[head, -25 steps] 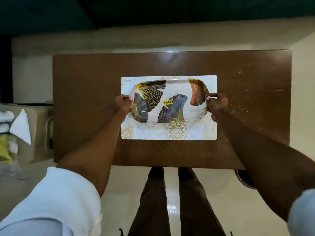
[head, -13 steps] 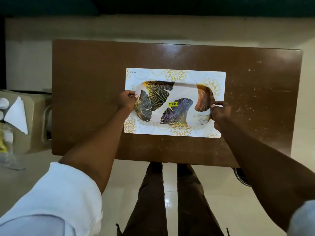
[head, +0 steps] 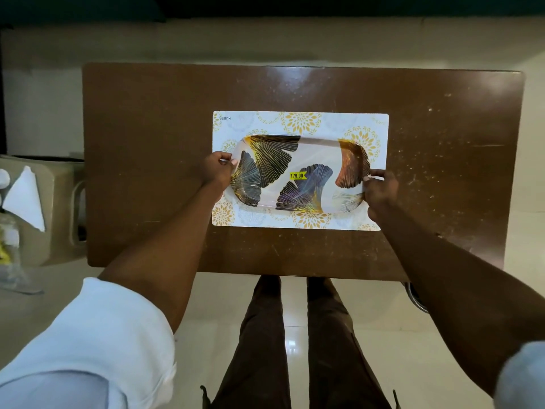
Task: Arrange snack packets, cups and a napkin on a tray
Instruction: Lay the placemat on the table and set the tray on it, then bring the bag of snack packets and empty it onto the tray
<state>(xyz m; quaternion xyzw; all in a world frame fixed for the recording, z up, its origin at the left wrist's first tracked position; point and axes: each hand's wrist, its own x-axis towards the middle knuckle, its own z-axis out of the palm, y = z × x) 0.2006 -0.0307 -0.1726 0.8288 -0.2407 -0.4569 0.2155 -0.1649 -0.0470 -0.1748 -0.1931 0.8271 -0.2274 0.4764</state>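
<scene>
At the far left of the frame, off the tabletop [head: 147, 143], a beige stool or bin [head: 56, 208] carries what looks like a folded white napkin [head: 25, 196], with something white at the picture's edge above it and a clear bag with yellow in it [head: 7, 249] below; whether those are the cups and snack packets I cannot tell from here.

Moving right, the left hand [head: 216, 171] pinches the left end of the tray [head: 298, 160], thumb over the rim and the fingers curled shut on it. The tray, oblong with dark and gold fan-shaped leaves and a yellow price sticker [head: 296, 175] near its middle, lies on a white placemat [head: 300, 122] with gold flowers, about centre frame. Right again, the right hand [head: 380, 191] closes the same way on the tray's right end.

A second ago the tray rode against the mat's upper edge with a broad strip of pattern showing below it. Now it sits lower, with mat visible all round, so it has been drawn toward the person and roughly centred. Whether it rests flat or is a touch lifted I cannot say. To my eye the base is nearly placed, the tray is bare, and the real arranging has not begun; the next move likely means letting go and reaching left.
</scene>
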